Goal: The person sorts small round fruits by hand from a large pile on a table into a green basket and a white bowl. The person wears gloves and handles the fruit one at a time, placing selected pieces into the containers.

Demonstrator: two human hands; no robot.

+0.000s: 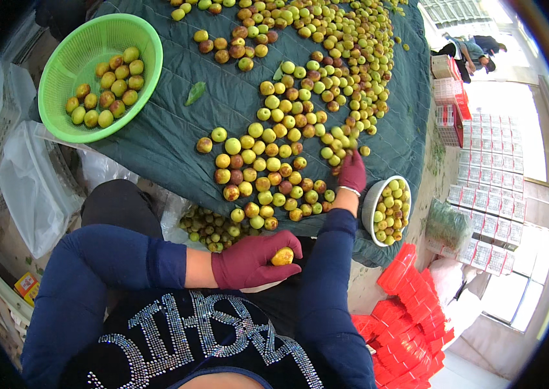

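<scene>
Many round yellow-green and reddish-brown fruits, which look like jujubes, lie over a dark green quilted cloth. Near my chest, my left hand, in a maroon glove, holds one yellow-brown fruit between thumb and fingers. My right hand, gloved alike, reaches among the fruits at the right; its fingertips are blurred, and whether it grips any is unclear. A green plastic basket with several fruits stands at the upper left. Right of my right wrist is a small white basket filled with fruits.
Below the cloth's near edge, darker fruits lie in a container or bag. Red plastic netting or packaging is piled at the lower right. Stacked cartons line the right side, with two people beyond. Clear plastic bags lie at the left.
</scene>
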